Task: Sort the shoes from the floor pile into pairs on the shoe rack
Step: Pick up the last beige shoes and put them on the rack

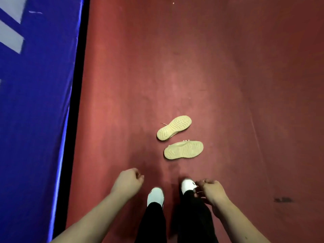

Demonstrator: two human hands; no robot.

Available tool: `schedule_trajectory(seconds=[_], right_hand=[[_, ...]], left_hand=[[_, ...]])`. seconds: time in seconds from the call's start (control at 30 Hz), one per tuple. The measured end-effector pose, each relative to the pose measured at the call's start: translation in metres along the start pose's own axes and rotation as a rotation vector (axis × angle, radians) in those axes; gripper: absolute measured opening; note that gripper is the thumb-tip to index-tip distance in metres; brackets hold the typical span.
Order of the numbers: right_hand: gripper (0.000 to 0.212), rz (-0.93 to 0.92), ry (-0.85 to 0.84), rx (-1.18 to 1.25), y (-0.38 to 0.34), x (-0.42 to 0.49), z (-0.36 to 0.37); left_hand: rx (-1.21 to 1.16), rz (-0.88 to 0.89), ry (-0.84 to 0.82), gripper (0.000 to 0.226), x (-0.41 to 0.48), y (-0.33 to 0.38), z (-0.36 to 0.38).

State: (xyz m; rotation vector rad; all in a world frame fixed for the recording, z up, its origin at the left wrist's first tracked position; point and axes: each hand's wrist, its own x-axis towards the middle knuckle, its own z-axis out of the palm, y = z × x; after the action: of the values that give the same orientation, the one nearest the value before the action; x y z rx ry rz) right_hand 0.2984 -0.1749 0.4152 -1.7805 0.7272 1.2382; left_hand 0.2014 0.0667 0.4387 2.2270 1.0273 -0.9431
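With both my hands, left (pixel 128 180) and right (pixel 209 190), loosely curled and empty, I should flip each upturned shoe (pixel 174 128) before pairing them.

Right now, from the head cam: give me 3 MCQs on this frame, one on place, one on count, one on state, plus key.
1. Where do the loose shoes lie relative to the person's feet?
A. ahead of them on the red floor
B. on the blue panel
C. behind them

2. How many loose shoes are on the floor?
A. one
B. two
C. four

3. How do the loose shoes lie?
A. upright, laces up
C. stacked on each other
B. soles facing up

Key:
1 A: the far shoe and the near shoe lie on the red floor beyond the person's white shoes, right of the blue panel.
2 B: only those two beige shoes show.
3 B: tread pattern faces the camera on both, and they lie apart. The left hand and right hand hold neither.
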Motion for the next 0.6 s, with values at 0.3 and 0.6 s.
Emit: schedule_trajectory(seconds=[0.3,0.6], right_hand=[[0.03,0.197,0.097,0.139,0.012,0.284,0.072],[0.078,0.371,0.107,0.438,0.015,0.423,0.141]], left_hand=[[0.049,-0.03,-0.089,0.019,0.25,-0.015,0.139],[0.075,-0.097,-0.177,0.025,0.298,-0.078,0.199]])
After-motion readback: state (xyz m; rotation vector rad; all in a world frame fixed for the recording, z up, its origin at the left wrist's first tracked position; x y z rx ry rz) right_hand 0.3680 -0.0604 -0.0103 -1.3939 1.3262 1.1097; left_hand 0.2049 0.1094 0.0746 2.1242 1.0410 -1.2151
